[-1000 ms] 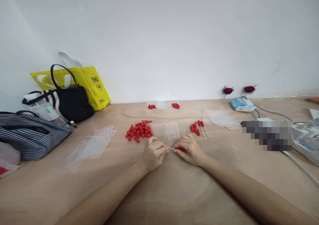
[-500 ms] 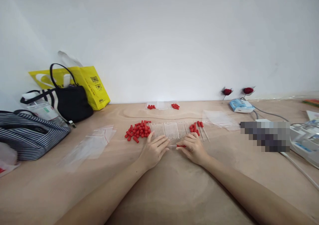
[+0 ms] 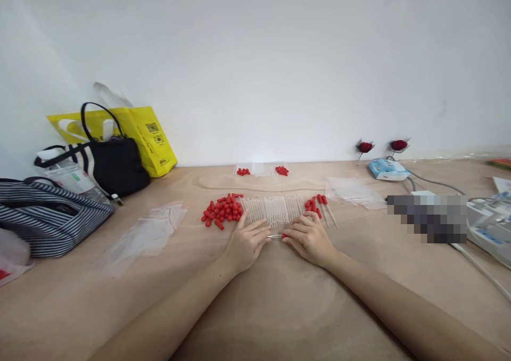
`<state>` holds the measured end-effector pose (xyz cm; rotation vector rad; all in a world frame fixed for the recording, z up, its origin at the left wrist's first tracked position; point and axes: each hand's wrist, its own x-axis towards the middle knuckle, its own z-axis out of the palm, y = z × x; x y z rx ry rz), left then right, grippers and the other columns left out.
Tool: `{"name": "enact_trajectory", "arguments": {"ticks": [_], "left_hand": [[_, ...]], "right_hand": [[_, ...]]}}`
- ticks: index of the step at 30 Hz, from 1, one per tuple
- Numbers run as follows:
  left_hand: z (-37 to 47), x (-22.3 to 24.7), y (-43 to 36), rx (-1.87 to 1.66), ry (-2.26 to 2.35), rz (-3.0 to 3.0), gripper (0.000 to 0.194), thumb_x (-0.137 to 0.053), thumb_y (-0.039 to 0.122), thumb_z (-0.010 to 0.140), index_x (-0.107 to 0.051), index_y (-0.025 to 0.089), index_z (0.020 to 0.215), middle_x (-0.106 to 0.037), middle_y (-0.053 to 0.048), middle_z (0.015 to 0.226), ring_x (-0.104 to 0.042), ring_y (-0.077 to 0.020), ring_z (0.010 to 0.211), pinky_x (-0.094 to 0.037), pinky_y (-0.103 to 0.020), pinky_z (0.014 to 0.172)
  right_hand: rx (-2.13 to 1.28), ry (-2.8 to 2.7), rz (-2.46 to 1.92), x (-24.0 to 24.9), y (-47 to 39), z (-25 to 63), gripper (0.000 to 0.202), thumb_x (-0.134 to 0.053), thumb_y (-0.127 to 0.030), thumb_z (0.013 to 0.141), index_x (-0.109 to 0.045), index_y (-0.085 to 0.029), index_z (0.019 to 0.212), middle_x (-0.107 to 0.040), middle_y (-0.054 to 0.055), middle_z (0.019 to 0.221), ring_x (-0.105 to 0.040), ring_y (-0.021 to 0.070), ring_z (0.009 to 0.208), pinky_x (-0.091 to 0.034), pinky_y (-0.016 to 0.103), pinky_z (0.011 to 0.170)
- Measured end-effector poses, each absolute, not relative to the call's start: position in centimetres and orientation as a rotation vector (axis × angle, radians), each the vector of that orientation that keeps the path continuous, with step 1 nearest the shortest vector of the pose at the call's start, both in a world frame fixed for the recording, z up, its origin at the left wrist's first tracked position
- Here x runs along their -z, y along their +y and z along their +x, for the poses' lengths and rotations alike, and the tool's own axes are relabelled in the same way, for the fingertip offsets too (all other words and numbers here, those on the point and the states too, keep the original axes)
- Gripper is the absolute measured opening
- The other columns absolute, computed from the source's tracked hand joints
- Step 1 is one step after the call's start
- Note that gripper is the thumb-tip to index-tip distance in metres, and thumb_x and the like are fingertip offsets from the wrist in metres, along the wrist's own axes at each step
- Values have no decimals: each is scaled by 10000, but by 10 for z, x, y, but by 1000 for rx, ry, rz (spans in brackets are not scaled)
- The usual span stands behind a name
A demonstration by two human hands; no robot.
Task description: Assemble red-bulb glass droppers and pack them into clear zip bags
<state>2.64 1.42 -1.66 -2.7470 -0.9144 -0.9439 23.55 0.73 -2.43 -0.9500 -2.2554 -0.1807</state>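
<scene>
Between my two hands a thin clear tube (image 3: 275,236) lies level. My left hand (image 3: 248,244) is closed on its left end, and my right hand (image 3: 310,239) is closed on a red rubber bulb (image 3: 284,236) at its right end, mostly covered by the fingers. Just beyond the hands lies a row of clear tubes (image 3: 275,209) side by side. Left of the row is a pile of red bulbs (image 3: 223,209). At its right are more red bulbs (image 3: 311,205) and tubes with red bulbs fitted (image 3: 327,209).
Clear zip bags lie at left (image 3: 154,230) and right (image 3: 353,190); bags with red bulbs (image 3: 261,169) are near the wall. A striped bag (image 3: 56,217), black bag (image 3: 120,164) and yellow bag (image 3: 149,137) stand left. Cables, a blue pack (image 3: 388,169) and roses are right.
My right fingers have closed further over the red bulb, so less of it shows. The hands stay in nearly the same place, and the view has shifted very slightly.
</scene>
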Motion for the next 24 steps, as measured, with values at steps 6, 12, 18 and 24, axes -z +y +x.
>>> {"name": "enact_trajectory", "arguments": {"ticks": [6,12,18,24], "left_hand": [[27,17,13,975,-925,-2815,184,-420,166,870,-604,172,860,-692,-37,904,-605,-185,961,-85,-533,1045],[28,16,12,980,-945,-2837,196,-412,168,864,-607,182,842,-695,-32,893,-606,-190,963,-31,-521,1053],[28,15,12,948,-978,-2854,198,-415,175,865,-611,187,845,-693,-30,910,-603,-196,969,-22,-527,1051],[28,15,12,940,-1011,-2846,197,-418,194,871,-615,191,855,-690,-30,924,-604,-195,968,-8,-530,1052]], "right_hand": [[142,-2255,-878,27,8,234,148,-489,-256,834,-625,-205,804,-649,-3,694,-531,131,755,-248,373,856],[108,-2259,-817,26,9,233,136,-491,-235,827,-611,-189,782,-637,-9,673,-527,126,743,-250,364,855],[92,-2288,-804,25,10,232,161,-470,-234,838,-612,-184,780,-633,7,681,-524,137,763,-269,355,838],[29,-2313,-844,24,12,234,160,-467,-252,844,-619,-201,832,-652,12,736,-526,150,798,-263,366,832]]}}
